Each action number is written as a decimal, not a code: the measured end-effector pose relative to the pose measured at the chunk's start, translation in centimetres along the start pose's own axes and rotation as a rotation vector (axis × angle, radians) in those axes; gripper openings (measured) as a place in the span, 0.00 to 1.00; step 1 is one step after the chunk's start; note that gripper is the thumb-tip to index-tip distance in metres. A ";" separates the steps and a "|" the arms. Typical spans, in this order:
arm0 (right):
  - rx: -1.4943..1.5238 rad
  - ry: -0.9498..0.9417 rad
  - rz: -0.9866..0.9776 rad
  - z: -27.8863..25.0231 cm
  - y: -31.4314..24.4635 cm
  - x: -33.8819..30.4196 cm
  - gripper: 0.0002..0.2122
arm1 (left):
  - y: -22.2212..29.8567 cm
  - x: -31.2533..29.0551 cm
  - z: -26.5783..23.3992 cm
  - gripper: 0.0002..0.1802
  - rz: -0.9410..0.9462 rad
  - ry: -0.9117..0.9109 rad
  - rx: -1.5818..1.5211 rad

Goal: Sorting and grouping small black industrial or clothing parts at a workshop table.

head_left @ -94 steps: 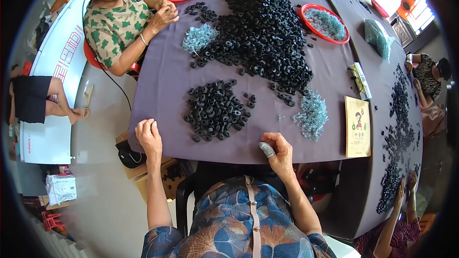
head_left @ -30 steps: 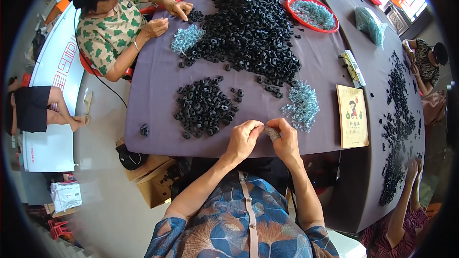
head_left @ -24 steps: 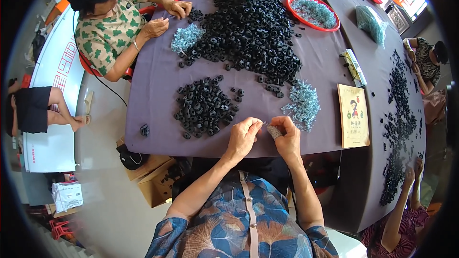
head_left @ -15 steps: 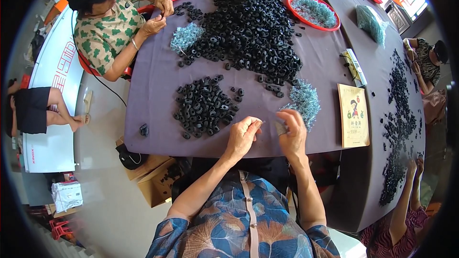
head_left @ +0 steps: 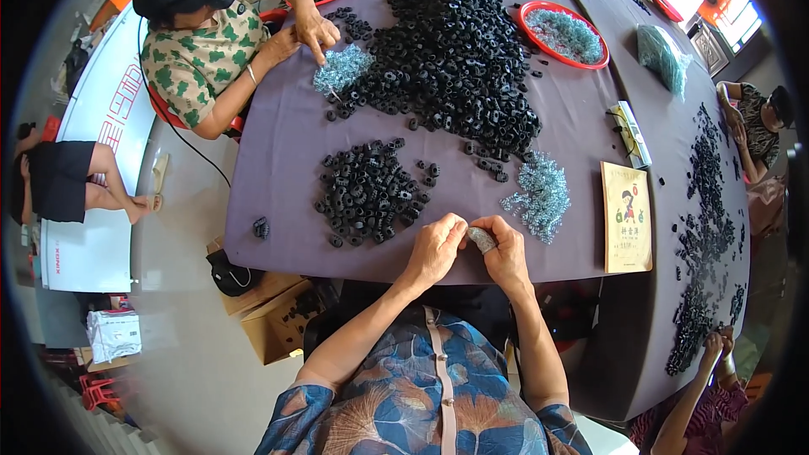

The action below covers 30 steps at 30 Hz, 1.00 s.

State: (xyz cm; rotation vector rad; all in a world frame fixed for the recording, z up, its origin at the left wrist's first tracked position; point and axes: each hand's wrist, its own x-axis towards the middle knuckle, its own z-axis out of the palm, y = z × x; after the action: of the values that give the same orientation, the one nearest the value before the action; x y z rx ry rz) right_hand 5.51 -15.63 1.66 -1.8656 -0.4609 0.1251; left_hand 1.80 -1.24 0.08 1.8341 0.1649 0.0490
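Observation:
Near the table's front edge my left hand (head_left: 436, 250) and my right hand (head_left: 503, 254) meet, fingertip to fingertip. Both are closed in a pinch; whatever sits between the fingertips is too small and hidden to name. A greyish wrap (head_left: 482, 239) covers a finger of my right hand. Beyond my left hand lies a pile of small black ribbed plastic parts (head_left: 369, 192). Past my right hand is a loose heap of small clear bluish pieces (head_left: 539, 195), too fine to make out singly.
A large mound of black parts (head_left: 455, 59) fills the table's middle. A red tray (head_left: 603, 57) holds more bluish pieces. At right lie a booklet (head_left: 627, 227) and glasses on a box (head_left: 630, 135). A co-worker's hand (head_left: 317, 34) reaches toward another bluish heap (head_left: 342, 70).
My right hand has moved left and down from beside the bluish heap to meet my left hand. The co-worker at left now reaches to their bluish heap.

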 end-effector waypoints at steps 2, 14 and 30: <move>-0.029 -0.025 -0.016 0.0 0.1 0.0 0.09 | -0.2 0.0 0.2 0.16 0.008 0.004 -0.005; 0.225 0.064 0.029 0.3 0.2 -0.3 0.07 | 0.7 0.1 0.3 0.18 -0.041 -0.010 0.008; 0.209 0.028 0.061 0.2 0.8 -0.3 0.04 | 1.3 0.1 0.2 0.17 -0.118 -0.019 -0.120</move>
State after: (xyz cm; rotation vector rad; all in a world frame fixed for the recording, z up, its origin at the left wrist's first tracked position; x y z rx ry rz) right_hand 5.36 -15.77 0.84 -1.6739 -0.3581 0.1810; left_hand 2.01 -1.71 1.24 1.7012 0.2510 -0.0402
